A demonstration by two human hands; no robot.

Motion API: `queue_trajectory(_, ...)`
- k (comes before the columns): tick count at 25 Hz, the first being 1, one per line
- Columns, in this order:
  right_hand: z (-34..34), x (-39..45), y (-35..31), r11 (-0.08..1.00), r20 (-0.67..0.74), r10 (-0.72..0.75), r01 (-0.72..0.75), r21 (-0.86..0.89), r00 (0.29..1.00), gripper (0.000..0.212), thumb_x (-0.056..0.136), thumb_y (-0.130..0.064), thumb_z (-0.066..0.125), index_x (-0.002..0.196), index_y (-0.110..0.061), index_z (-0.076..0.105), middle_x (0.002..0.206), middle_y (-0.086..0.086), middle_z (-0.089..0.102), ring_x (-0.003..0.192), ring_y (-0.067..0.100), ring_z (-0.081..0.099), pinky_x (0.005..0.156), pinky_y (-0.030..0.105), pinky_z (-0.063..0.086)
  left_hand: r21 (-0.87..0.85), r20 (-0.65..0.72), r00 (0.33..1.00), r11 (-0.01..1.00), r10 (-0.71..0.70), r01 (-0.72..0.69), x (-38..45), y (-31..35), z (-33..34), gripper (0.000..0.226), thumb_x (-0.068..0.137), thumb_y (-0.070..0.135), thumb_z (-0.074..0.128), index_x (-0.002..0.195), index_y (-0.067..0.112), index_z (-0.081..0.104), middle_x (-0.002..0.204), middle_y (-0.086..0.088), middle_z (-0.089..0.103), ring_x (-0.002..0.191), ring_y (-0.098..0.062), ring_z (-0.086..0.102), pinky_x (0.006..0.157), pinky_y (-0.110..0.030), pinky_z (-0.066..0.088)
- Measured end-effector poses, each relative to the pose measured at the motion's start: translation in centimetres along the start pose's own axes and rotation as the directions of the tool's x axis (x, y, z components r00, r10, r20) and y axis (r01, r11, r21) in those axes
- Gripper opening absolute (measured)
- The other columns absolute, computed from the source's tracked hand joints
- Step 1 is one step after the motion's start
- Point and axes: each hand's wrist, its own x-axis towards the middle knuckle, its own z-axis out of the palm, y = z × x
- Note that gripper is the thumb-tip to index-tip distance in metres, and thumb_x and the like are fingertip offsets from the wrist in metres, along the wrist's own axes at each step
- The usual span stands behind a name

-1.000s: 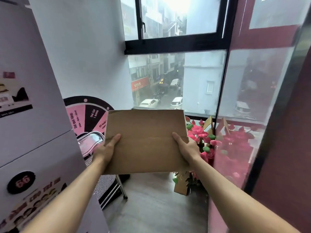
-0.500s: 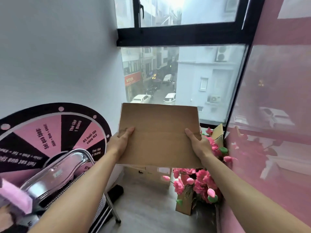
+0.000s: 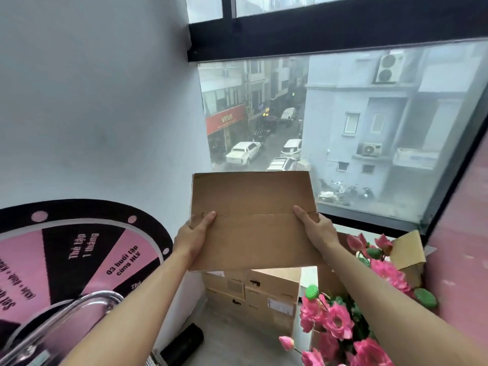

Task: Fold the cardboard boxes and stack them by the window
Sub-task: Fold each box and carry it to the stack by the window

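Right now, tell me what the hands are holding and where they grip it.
Both hold one flattened cardboard box: the left hand grips its left edge, the right hand its right edge, thumbs on the near face by the flap seam.

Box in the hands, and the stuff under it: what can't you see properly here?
- Head view: the fingers of the left hand and right hand are behind the box; only thumbs show.
- The stack below: its top is hidden by the box, so the count is unclear.
- Labels on the stack: too small to read.
- The wheel: cut off by the left edge.
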Motion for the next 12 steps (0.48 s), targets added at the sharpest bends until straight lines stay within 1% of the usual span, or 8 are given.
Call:
queue_trajectory(3, 3.8, 5.9, -0.2, 0.999, 0.055, 0.025, -0.024, -0.035, 0.998, 0.083, 0.057, -0.096, 0.053, 0.111, -0.033, 0.066, 0.105, -0.006, 0.069, 0.097, 0.021, 0.066, 0.094, 0.045, 0.053, 0.039, 0.011, 0.999, 0.998, -0.040, 0.040, 6.1, -0.4, 0.0, 0.071, 0.056, 0.084, 0.065, 0.110, 0.038, 0.067, 0.106, 0.009, 0.071, 0.099, -0.017, 0.067, 0.098, -0.040, 0.051)
queue_trajectory(5, 6.8, 9.8, 0.3, 0.999, 0.055, 0.045, -0.044, -0.019, 0.997, 0.084, 0.058, -0.096, 0.053, 0.113, -0.033, 0.066, 0.106, -0.005, 0.068, 0.097, 0.021, 0.065, 0.093, 0.045, 0.053, 0.038, 0.025, 0.997, 0.997, -0.066, 0.065, 11.2, -0.8, 0.3, 0.076, 0.051, 0.084, 0.066, 0.111, 0.037, 0.067, 0.108, 0.008, 0.071, 0.101, -0.019, 0.067, 0.100, -0.041, 0.051)
queue_trajectory(7, 9.8, 13.6, 1.2, 0.997, 0.032, 0.070, -0.069, -0.024, 0.997, 0.081, 0.062, -0.093, 0.055, 0.113, -0.031, 0.066, 0.108, -0.004, 0.068, 0.099, 0.022, 0.065, 0.094, 0.044, 0.053, 0.058, 0.048, 0.996, 0.995, -0.081, 0.078, 16.8, -1.5, 0.7, 0.078, 0.049, 0.085, 0.067, 0.109, 0.036, 0.067, 0.108, 0.007, 0.070, 0.101, -0.018, 0.066, 0.099, -0.040, 0.051)
queue_trajectory(10, 13.5, 17.3, 2.7, 0.989, -0.026, 0.143, -0.144, -0.044, 0.989, 0.069, 0.068, -0.089, 0.055, 0.108, -0.033, 0.065, 0.108, -0.001, 0.067, 0.100, 0.024, 0.063, 0.092, 0.041, 0.050, 0.113, 0.112, 0.984, 0.986, -0.135, 0.122, 23.7, -3.1, 1.7, 0.081, 0.051, 0.084, 0.069, 0.114, 0.034, 0.068, 0.113, 0.006, 0.070, 0.105, -0.020, 0.065, 0.101, -0.041, 0.050)
queue_trajectory(12, 15.4, 19.1, 4.4, 0.976, -0.049, 0.205, -0.208, -0.066, 0.978, 0.072, 0.064, -0.090, 0.052, 0.105, -0.033, 0.066, 0.106, 0.000, 0.067, 0.099, 0.026, 0.062, 0.091, 0.040, 0.048, 0.149, 0.140, 0.973, 0.975, -0.183, 0.162, 27.2, -4.9, 2.5, 0.079, 0.056, 0.082, 0.070, 0.118, 0.032, 0.068, 0.120, 0.004, 0.068, 0.110, -0.020, 0.063, 0.103, -0.040, 0.048)
